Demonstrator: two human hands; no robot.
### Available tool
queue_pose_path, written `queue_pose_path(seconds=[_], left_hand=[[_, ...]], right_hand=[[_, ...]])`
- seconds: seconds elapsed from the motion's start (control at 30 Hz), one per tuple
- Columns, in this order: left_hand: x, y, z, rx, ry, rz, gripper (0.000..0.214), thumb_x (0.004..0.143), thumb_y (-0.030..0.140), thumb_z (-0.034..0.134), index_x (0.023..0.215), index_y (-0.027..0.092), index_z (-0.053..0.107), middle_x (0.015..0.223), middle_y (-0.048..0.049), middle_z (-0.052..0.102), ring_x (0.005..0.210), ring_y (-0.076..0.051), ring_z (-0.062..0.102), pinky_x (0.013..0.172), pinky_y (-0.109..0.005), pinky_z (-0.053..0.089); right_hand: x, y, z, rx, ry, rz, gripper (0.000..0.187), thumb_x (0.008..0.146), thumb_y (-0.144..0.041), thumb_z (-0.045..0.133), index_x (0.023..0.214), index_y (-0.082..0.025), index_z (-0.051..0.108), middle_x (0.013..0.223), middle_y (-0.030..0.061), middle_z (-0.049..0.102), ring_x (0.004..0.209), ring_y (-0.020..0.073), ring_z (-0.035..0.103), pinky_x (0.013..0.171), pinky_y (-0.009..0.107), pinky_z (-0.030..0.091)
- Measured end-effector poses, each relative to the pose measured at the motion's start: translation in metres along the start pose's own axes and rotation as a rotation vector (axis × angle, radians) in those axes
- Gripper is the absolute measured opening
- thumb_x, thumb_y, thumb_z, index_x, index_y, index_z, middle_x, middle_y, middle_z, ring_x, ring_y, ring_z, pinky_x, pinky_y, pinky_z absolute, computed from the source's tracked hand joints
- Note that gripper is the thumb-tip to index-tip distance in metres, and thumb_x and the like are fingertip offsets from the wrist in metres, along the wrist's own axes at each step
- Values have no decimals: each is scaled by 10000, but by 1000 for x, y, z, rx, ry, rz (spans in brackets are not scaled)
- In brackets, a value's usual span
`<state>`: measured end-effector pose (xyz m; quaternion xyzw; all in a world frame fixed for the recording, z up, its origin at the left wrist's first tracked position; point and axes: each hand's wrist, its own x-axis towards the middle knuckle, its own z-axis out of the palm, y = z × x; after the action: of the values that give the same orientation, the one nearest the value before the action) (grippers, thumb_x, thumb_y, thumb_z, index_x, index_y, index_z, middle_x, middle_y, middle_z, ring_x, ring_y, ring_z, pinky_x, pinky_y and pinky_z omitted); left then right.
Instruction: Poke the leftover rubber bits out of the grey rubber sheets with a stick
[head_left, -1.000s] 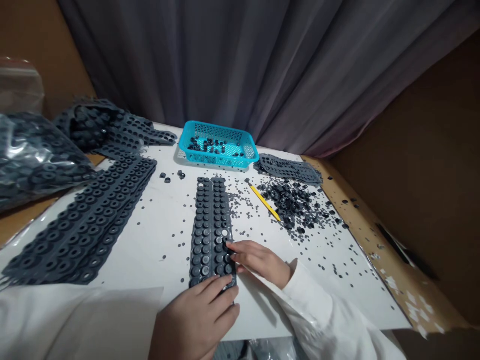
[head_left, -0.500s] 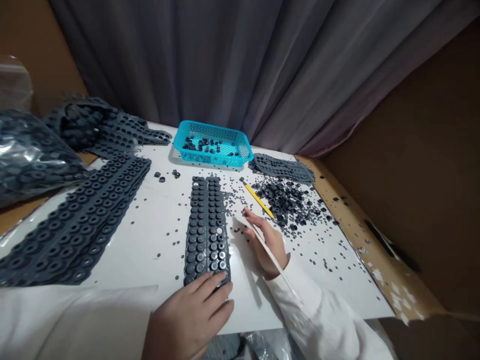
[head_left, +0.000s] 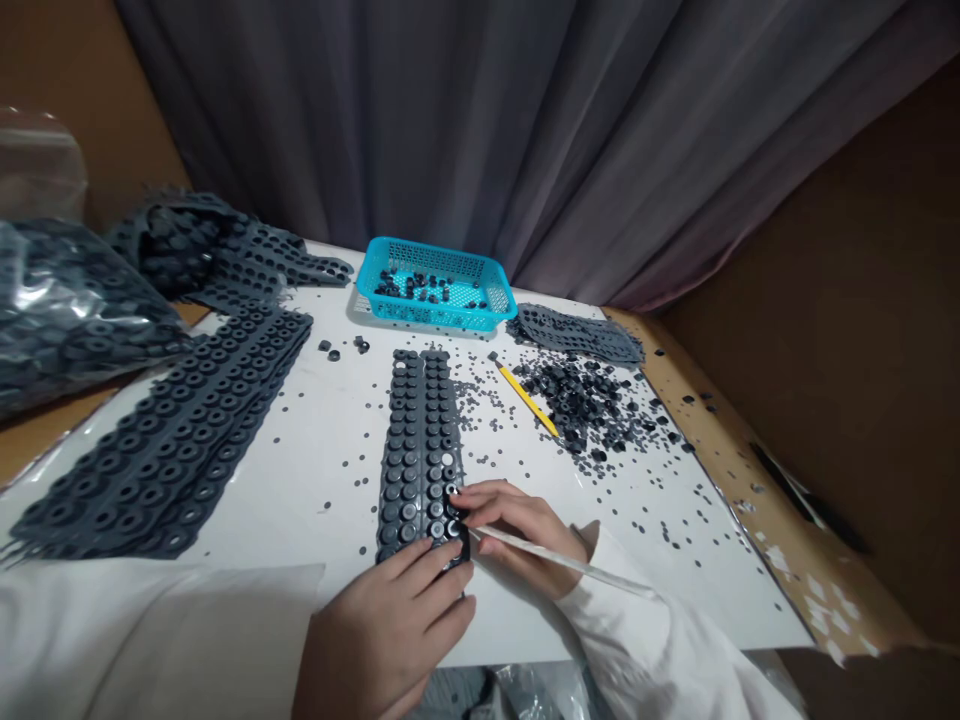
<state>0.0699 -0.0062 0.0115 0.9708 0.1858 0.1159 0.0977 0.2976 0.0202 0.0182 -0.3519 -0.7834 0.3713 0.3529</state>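
Note:
A long dark grey rubber strip [head_left: 420,440] of round moulded pieces lies lengthwise on the white table [head_left: 330,450] in front of me. My left hand [head_left: 390,630] rests flat on its near end, fingers stretched over the last rows. My right hand [head_left: 517,525] pinches at a piece near the strip's right edge and holds a thin pale stick [head_left: 570,565] that runs back along my white sleeve. One hole in the strip shows white.
A blue mesh basket [head_left: 439,290] with several dark pieces stands at the back. A pile of loose dark rings [head_left: 592,405] and a yellow pencil [head_left: 529,402] lie to the right. More rubber strips [head_left: 172,430] lie left, beside a plastic bag [head_left: 67,320]. Small punched bits dot the table.
My right hand went out to the right of the strip half a second ago and has come back to its near end. My left hand has stayed on the strip.

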Motion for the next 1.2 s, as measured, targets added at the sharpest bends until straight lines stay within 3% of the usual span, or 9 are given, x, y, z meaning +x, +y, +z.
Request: queue_pose_path(seconds=[0.2,0.43,0.53,0.63,0.77,0.97,1.2], left_hand=[[2,-2,-10,7,-35,36,372,894,284,486,1246,169,518,1351,-79,520,1238,-261,453,1059,-393,359],[-2,0,4,-12,-13,-6,359,893,270,460,1235,189,533,1361,-70,510,1258,-267,422,1062,-392,357],[-2,0,2,-23,-19,-8,368,881,261,479,1238,191,532,1375,-68,498,1265,-263,413,1069,-391,348],[-1,0,-5,-16,-52,13,391,893,289,496,1273,200,508,1392,-56,483,1278,-244,400,1075,-371,339],[0,0,-11,36,-31,6,387,908,329,501,1274,204,503,1389,-33,485,1294,-221,374,1093,-361,298],[-2,-1,-3,107,122,62,317,918,342,484,1179,180,563,1280,-37,569,1149,-209,483,1006,-349,345],[7,5,-4,110,354,3,220,941,156,405,949,193,622,1044,-2,668,896,-152,560,809,-280,419]], right_hand=[[-1,13,-1,-159,-46,-184,249,928,-332,510,1065,-147,605,1140,161,670,1166,190,557,936,346,526],[4,18,-3,-419,-58,-363,212,927,-239,513,1094,-121,568,1124,146,675,1152,193,552,936,319,533],[5,19,-4,-516,-29,-370,188,914,-199,534,1088,-133,563,1129,142,673,1113,193,574,904,313,549],[4,19,-6,-563,65,-249,179,937,-216,486,1085,-156,568,1150,144,658,1088,205,588,883,357,550],[3,8,-9,-362,249,-42,220,946,-349,468,1048,-195,586,1192,138,636,1155,227,552,945,432,491],[2,-7,-6,50,2,1,243,908,-407,540,960,-185,624,1153,130,670,1121,210,584,939,421,481],[-2,-4,-6,88,-84,28,263,904,-396,551,963,-158,645,1128,149,681,1128,194,584,927,381,495]])
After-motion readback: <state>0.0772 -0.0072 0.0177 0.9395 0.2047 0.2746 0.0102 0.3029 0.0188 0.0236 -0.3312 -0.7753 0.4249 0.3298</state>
